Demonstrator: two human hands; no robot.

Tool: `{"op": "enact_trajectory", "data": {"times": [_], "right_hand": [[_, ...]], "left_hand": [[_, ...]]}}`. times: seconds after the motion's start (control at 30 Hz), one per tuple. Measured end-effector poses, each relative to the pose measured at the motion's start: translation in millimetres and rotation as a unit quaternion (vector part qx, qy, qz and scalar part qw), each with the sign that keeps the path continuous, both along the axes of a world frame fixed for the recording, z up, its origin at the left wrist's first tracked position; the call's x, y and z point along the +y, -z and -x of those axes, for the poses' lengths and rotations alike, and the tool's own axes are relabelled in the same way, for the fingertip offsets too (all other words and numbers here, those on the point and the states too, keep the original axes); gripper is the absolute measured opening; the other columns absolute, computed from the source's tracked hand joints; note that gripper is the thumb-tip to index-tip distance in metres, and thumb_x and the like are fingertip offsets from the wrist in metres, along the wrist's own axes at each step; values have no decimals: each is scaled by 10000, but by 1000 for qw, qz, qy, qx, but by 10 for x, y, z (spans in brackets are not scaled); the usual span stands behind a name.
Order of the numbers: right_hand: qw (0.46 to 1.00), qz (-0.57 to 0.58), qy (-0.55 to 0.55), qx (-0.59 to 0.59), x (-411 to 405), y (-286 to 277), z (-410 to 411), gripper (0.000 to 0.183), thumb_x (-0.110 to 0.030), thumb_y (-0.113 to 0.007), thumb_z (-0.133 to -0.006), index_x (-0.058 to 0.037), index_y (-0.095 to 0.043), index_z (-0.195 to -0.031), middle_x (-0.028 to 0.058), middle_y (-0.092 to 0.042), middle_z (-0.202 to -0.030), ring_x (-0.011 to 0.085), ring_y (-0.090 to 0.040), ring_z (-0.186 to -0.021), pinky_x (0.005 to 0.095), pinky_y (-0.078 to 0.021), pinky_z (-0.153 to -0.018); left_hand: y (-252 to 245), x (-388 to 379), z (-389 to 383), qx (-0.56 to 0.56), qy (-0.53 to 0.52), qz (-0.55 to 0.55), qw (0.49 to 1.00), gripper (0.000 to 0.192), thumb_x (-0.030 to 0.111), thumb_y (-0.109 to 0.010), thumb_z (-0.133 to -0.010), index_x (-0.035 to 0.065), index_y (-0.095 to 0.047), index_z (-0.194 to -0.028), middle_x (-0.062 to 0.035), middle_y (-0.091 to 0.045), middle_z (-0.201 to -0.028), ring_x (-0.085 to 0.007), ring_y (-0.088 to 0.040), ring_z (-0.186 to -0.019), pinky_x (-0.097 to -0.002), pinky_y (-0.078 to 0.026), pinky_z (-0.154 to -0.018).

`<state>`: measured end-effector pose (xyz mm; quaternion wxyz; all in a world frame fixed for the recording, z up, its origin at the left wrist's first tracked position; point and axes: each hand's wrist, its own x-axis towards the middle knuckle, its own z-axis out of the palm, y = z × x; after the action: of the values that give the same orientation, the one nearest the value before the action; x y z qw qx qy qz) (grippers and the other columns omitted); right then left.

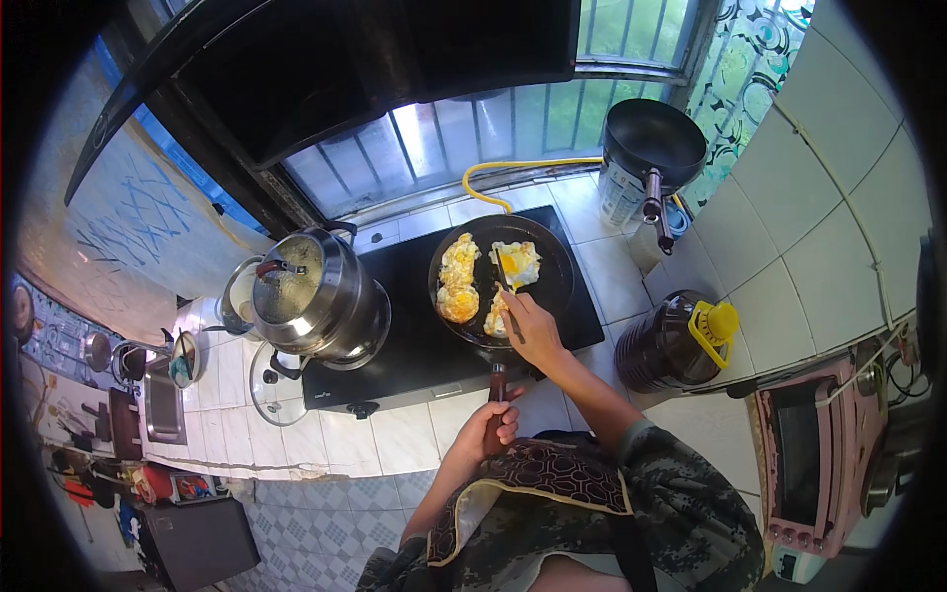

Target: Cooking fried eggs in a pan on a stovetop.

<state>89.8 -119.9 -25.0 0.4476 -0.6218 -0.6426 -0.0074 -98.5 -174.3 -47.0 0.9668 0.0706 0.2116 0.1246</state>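
A black frying pan (551, 296) sits on the right part of a black gas stove (414, 370). My left hand (482, 431) is closed around its brown handle (498, 385). Several fried eggs lie in the pan: browned ones (458, 277) at the left, one with a bright yolk (518, 263) at the upper right, and another (496, 317) low in the pan, partly hidden by my right hand. My right hand (531, 329) grips dark chopsticks (502, 270), whose tips reach the egg with the bright yolk.
A lidded steel steamer pot (325, 296) stands on the stove's left part, beside a glass lid (277, 385). At the right are a large dark bottle with a yellow cap (666, 344), a black pan (655, 140) resting on a container, and a pink oven (806, 451). A sink (164, 399) lies far left.
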Motion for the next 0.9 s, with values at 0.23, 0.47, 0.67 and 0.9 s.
{"op": "enact_trajectory", "data": {"times": [0.23,0.47,0.67,0.9], "right_hand": [[1000,-8,8,13,62,-13,-67,207,-67,-556,-820,-20,-551,-1021,144,-549,-864,332,-577,-725,364,-469,-615],[995,-58,38,75,0,-67,-132,200,-40,-558,-808,-19,-560,-1007,146,-551,-845,332,-577,-710,362,-469,-605],[989,-98,58,96,-14,-160,-182,176,-33,-549,-814,-11,-567,-988,148,-557,-829,327,-578,-710,359,-466,-602],[988,-116,58,89,-44,-258,-146,175,-23,-547,-810,-5,-573,-982,147,-570,-838,319,-587,-722,347,-475,-610]], "left_hand": [[30,-7,-9,-8,-1,9,1000,518,178,-510,-827,71,-338,-1304,-15,-413,-691,-107,-380,-491,-234,-335,-461],[0,-10,0,-8,-2,11,1000,519,174,-508,-822,73,-342,-1304,-14,-409,-687,-105,-374,-491,-232,-333,-459],[-14,-15,-9,2,-2,14,1000,524,174,-513,-816,76,-345,-1302,-10,-409,-684,-105,-370,-490,-231,-330,-455],[-31,-8,-14,5,-1,6,1000,523,168,-514,-817,76,-343,-1302,-5,-411,-681,-100,-373,-497,-222,-323,-456]]}}
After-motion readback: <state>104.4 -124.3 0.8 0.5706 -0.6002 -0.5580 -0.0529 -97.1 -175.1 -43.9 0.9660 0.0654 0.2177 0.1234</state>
